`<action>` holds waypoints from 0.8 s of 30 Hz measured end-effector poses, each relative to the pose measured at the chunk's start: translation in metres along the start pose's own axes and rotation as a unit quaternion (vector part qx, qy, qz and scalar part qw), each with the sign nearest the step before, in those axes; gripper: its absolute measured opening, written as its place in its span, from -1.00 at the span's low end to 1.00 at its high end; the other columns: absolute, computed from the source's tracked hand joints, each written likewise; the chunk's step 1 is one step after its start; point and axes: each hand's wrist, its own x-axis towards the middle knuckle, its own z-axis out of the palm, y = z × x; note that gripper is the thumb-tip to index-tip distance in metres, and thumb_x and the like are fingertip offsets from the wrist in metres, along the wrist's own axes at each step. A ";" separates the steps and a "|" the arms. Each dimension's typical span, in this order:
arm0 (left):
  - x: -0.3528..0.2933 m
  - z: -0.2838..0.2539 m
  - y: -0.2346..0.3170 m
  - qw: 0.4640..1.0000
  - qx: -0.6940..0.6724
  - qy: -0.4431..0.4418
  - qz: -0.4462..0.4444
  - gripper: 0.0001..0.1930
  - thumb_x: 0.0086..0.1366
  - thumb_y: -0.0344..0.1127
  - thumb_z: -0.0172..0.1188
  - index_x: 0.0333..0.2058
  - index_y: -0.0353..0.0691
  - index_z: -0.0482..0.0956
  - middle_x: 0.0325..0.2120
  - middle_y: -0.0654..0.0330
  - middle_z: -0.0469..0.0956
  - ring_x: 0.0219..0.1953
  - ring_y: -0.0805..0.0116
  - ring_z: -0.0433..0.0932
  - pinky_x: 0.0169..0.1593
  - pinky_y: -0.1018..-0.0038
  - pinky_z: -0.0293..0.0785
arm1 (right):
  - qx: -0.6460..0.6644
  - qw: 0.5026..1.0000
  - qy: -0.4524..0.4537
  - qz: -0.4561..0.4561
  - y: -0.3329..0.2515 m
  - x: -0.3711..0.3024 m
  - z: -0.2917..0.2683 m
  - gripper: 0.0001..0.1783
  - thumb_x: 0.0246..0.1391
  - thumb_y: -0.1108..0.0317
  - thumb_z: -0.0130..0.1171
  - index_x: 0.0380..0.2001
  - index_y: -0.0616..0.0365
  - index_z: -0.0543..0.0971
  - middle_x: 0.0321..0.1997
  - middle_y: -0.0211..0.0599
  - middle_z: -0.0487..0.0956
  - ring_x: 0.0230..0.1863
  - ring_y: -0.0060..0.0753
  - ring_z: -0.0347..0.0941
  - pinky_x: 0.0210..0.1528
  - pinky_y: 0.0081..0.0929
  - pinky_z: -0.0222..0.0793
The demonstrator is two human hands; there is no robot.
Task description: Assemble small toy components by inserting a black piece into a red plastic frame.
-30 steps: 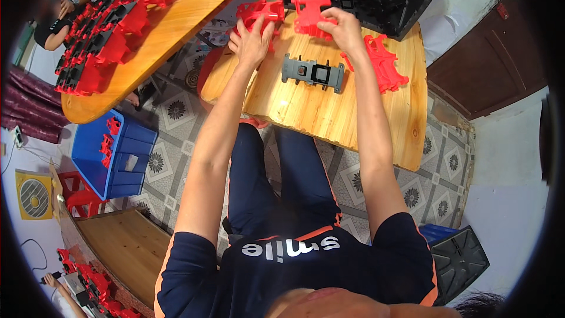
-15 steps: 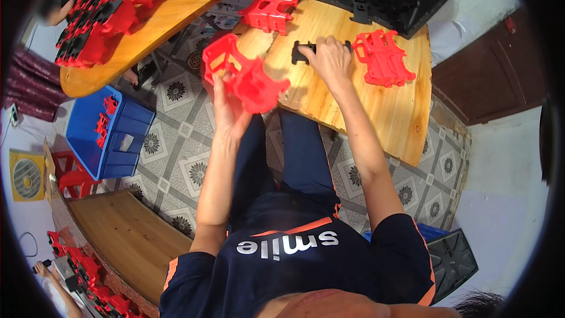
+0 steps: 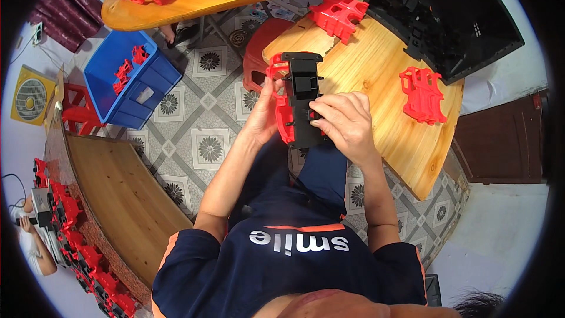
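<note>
In front of my lap, my left hand [image 3: 262, 116] is closed around a red plastic frame [image 3: 283, 116] from its left side. Over that frame lies a long black plastic plate [image 3: 301, 121] with short pegs along its edges. It hides most of the red part behind it. The fingers of my right hand [image 3: 352, 128] pinch the plate's right edge. Both pieces are held upright, clear of the wooden table. Whether the plate is seated in the frame or only resting against it, I cannot tell.
Red frames [image 3: 422, 95] lie on the wooden table [image 3: 376, 76], beside a black bin [image 3: 471, 20] of dark parts. A red stool [image 3: 259, 53] stands left of it. Further left are a blue crate [image 3: 132, 97] and a table [image 3: 194, 3] of red-black assemblies. Another person's arm [image 3: 41, 244] shows lower left.
My right hand has lifted the black plate off the table and brought it against the red frame. My left hand has turned the frame and moved it rightward. The view has shifted too.
</note>
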 end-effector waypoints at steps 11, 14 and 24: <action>-0.009 0.006 0.003 0.997 -0.004 -0.073 -0.004 -0.24 0.35 0.37 -0.17 0.25 -0.14 0.29 0.08 0.07 0.48 0.10 0.23 0.51 0.18 0.21 0.47 | -0.050 0.998 -0.035 -0.020 -0.009 0.000 0.002 -0.60 -0.22 0.36 0.41 -0.19 0.10 0.64 -0.16 -0.42 0.59 -0.15 -0.35 0.48 0.00 -0.30 0.20; -0.010 0.008 0.003 0.997 0.017 -0.068 -0.006 -0.23 0.35 0.38 -0.19 0.25 -0.13 0.28 0.09 0.09 0.48 0.12 0.24 0.49 0.21 0.21 0.43 | -0.057 0.997 -0.043 -0.020 -0.009 -0.002 0.001 -0.59 -0.24 0.35 0.41 -0.20 0.09 0.64 -0.15 -0.43 0.60 -0.15 -0.36 0.47 0.00 -0.29 0.20; -0.016 0.024 0.000 0.976 0.191 0.016 0.105 -0.12 0.34 -0.08 0.18 0.43 -0.06 -0.21 0.33 0.07 0.11 0.33 0.21 0.19 0.34 0.27 0.17 | 0.007 0.999 0.010 0.044 0.001 -0.001 0.010 -0.52 -0.11 0.20 0.40 -0.10 0.17 0.59 -0.11 -0.34 0.57 -0.03 -0.30 0.44 0.07 -0.23 0.28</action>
